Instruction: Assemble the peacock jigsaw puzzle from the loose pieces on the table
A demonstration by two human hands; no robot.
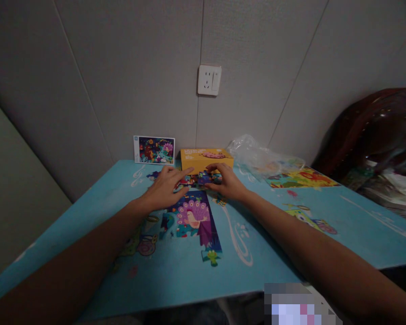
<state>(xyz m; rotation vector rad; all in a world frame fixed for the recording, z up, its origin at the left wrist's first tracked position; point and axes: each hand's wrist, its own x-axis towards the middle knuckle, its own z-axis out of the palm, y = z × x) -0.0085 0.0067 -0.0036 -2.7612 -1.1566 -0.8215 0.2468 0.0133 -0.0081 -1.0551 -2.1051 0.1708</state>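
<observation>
A partly joined puzzle (193, 216) with a pink peacock lies on the blue table cover, with a frog piece at its lower right corner. Beyond it, loose puzzle pieces (190, 180) are spread in front of a yellow box (206, 161). My left hand (167, 186) rests over the left part of these pieces, its fingers apart and nothing seen in them. My right hand (223, 181) has its thumb and fingers around a dark blue puzzle piece (205, 177) near the box's front.
A picture card (154, 150) leans on the wall at the back left. Right of the box lie a clear plastic bag (257, 158) and a colourful orange-yellow sheet (304, 178). A dark red chair (368, 122) stands beyond the table's right side.
</observation>
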